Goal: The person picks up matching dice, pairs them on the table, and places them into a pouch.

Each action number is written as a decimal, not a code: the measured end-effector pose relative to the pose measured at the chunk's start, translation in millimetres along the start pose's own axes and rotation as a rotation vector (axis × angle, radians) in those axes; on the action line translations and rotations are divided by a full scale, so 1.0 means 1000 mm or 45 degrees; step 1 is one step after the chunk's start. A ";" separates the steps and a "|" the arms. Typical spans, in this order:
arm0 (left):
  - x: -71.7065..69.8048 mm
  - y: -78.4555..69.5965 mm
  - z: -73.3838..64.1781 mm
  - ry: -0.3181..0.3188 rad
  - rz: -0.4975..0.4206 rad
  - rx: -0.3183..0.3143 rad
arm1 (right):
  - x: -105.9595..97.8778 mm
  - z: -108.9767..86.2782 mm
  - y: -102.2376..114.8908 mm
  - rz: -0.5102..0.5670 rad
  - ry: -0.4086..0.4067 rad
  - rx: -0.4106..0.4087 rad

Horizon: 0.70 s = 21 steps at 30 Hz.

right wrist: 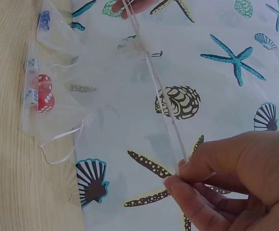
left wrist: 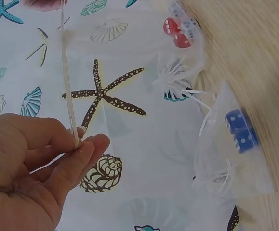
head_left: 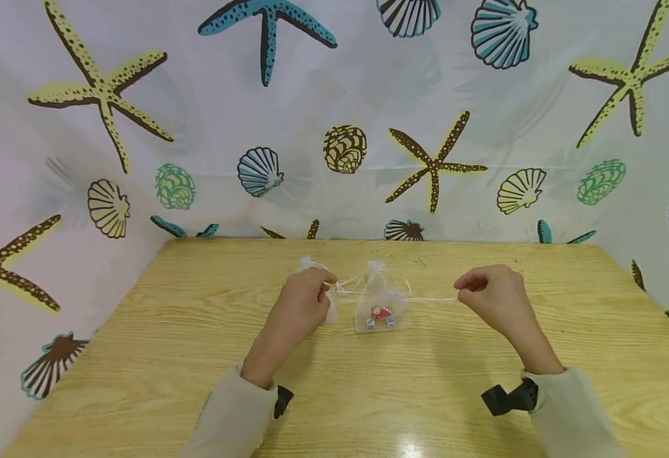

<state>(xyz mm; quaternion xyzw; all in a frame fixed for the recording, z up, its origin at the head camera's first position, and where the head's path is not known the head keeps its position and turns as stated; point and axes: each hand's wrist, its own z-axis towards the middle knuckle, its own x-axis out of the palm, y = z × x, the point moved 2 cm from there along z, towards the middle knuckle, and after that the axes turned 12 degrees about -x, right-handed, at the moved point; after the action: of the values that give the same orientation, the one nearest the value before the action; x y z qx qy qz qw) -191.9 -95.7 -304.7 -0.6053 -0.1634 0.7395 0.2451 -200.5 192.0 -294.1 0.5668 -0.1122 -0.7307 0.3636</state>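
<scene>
A sheer white drawstring pouch [head_left: 381,318] stands on the table between my hands, with red dice [right wrist: 44,94] and white dice [right wrist: 31,96] showing through its bottom. Its thin white cord [head_left: 431,299] stretches nearly straight out to both sides from the gathered neck. My left hand [head_left: 305,296] pinches one end of the cord between thumb and forefinger. At the other end, my right hand [head_left: 497,299] pinches the cord with its fingertips. Partly behind my left hand is a second sheer pouch [left wrist: 221,168], which holds blue dice [left wrist: 242,131].
The wooden table [head_left: 197,331] reaches back to a white cloth [head_left: 311,95] printed with starfish and shells. Black wrist cameras [head_left: 508,397] sit at both cuffs. Loose cord loops [right wrist: 62,139] hang beside the pouch with the red dice.
</scene>
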 end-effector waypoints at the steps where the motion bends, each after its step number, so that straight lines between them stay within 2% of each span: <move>1: 0.000 0.000 0.000 0.001 0.021 -0.003 | 0.000 0.001 0.000 -0.009 -0.007 -0.002; 6: -0.001 -0.004 0.004 0.011 0.066 -0.033 | -0.007 0.009 0.002 -0.059 -0.068 -0.068; 12: -0.004 -0.020 0.012 0.008 0.074 -0.009 | -0.025 0.014 0.002 -0.113 -0.167 -0.114; 18: -0.001 -0.033 0.020 0.089 0.045 -0.020 | -0.040 0.011 -0.005 -0.163 -0.224 -0.126; 21: 0.000 -0.042 0.023 0.109 0.039 0.013 | -0.049 0.009 -0.010 -0.197 -0.254 -0.135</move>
<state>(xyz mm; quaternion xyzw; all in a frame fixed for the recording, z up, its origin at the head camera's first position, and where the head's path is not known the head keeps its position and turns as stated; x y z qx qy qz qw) -207.1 -59.4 -277.6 -0.6374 -0.1397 0.7175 0.2437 -207.8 229.1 -260.7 0.4784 -0.0649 -0.8141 0.3227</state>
